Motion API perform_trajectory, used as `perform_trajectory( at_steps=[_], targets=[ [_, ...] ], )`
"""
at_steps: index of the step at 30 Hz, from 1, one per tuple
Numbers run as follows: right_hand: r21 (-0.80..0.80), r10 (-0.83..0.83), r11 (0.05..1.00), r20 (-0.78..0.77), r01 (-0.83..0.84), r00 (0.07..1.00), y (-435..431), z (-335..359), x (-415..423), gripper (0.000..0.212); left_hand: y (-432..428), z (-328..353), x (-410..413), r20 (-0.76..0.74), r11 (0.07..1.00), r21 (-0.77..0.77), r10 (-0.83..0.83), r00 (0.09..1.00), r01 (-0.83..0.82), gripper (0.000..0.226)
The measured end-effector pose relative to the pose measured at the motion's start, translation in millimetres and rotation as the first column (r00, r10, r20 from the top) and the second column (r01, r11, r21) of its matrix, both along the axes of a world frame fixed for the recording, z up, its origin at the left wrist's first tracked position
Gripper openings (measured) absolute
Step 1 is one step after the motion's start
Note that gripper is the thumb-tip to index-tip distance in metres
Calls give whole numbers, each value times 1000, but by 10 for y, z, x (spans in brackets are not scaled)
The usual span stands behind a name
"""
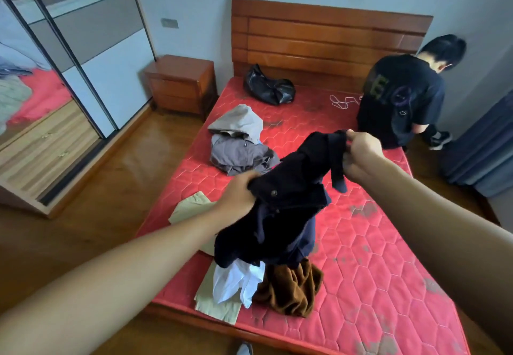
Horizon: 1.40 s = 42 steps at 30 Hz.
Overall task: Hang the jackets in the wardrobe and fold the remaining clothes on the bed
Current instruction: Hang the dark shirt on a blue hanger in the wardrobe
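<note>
Both hands grip my dark jacket above the bed: left hand bunches its collar, right hand pinches a sleeve.

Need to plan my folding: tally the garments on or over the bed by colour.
Navy: 1, navy jacket, held up
White: 1, white garment
Brown: 1, brown corduroy garment
Khaki: 1, khaki garment, if one piece
Grey: 2, light grey hooded jacket, darker grey garment
Total: 6

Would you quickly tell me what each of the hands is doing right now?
Left hand: grips the dark jacket.
Right hand: pinches the same jacket's upper edge.
</note>
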State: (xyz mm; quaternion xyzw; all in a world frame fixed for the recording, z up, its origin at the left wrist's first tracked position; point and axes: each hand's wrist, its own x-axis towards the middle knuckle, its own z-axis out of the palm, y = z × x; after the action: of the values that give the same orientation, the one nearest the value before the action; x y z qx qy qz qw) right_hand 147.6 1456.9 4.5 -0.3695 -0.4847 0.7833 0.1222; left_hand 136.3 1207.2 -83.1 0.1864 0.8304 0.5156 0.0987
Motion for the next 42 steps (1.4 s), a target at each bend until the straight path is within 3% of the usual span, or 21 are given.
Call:
perform_trajectory(
  at_steps=[2, 5, 8, 10, 11, 12, 13, 15, 17, 19, 21, 23, 27, 30, 31, 34, 36, 38, 40, 42],
  targets=[
    [42, 42, 998, -31, -41, 999, 64, -2, 88, 18, 72, 282, -203, 32, 999, -49, 22, 999, -20, 30],
    [408, 161, 901, 1, -148, 987, -50, -155, 240, 40, 230, 620, -470, 49, 995, -96, 44, 998, -39, 25],
    [775, 390, 594, -45, -214, 920, -327, -368, 582, 58, 376, 885, -585, 9, 991, -124, 45, 999, -44, 25],
    [891, 537, 335, 88, -308, 839, -547, -564, 750, 65, 444, 1036, -596, -19, 990, -132, 54, 998, -56, 30],
    [894, 560, 273, 152, -355, 815, -650, -660, 775, 67, 481, 1101, -596, -26, 990, -131, 43, 999, -46, 32],
    [885, 547, 279, 174, -374, 819, -736, -753, 746, 59, 507, 1162, -595, -30, 990, -135, 27, 999, -31, 34],
    [871, 497, 347, 144, -348, 855, -810, -816, 680, 40, 517, 1223, -589, -39, 989, -148, 9, 999, -15, 35],
    [758, 376, 598, 21, -260, 927, -869, -811, 502, 11, 464, 1338, -599, -98, 978, -210, -31, 995, 10, 35],
    [560, 293, 803, -73, -204, 953, -817, -708, 331, 14, 297, 1431, -645, -225, 941, -338, -77, 971, -4, 32],
    [470, 238, 868, -111, -160, 965, -737, -543, 215, 11, 51, 1441, -726, -345, 854, -516, -132, 929, -71, 26],
    [550, 260, 823, -141, -143, 955, -681, -393, 116, 15, -196, 1346, -804, -350, 743, -659, -163, 922, -119, 26],
    [634, 312, 758, -147, -153, 939, -668, -252, 23, 19, -356, 1190, -813, -342, 706, -699, -187, 921, -116, 40],
    [727, 470, 629, -72, -277, 880, -759, -2, -133, 32, -269, 1042, -625, -362, 889, -432, -325, 873, 152, 84],
    [757, 542, 522, 60, -393, 838, -787, 65, -181, 37, -73, 1008, -534, -312, 941, -285, -272, 910, 183, 82],
    [740, 545, 532, 74, -412, 835, -766, 60, -185, 38, -31, 1003, -519, -286, 952, -251, -245, 926, 174, 77],
    [600, 538, 674, -1, -430, 843, -646, -60, -118, 41, 5, 1064, -461, -158, 970, -162, -209, 965, 184, 63],
    [595, 525, 689, -16, -414, 851, -626, -276, -5, 42, 24, 1122, -454, -139, 966, -179, -210, 968, 184, 57],
    [733, 514, 556, 68, -392, 855, -695, -583, 160, 37, 63, 1194, -464, -169, 953, -244, -224, 960, 180, 54],
    [873, 494, 351, 133, -337, 859, -824, -923, 352, 32, 91, 1315, -453, -194, 941, -298, -223, 955, 159, 51],
    [956, 486, 151, 151, -253, 861, -997, -1204, 488, 40, 79, 1457, -442, -199, 923, -345, -247, 949, 168, 44]
  ],
)
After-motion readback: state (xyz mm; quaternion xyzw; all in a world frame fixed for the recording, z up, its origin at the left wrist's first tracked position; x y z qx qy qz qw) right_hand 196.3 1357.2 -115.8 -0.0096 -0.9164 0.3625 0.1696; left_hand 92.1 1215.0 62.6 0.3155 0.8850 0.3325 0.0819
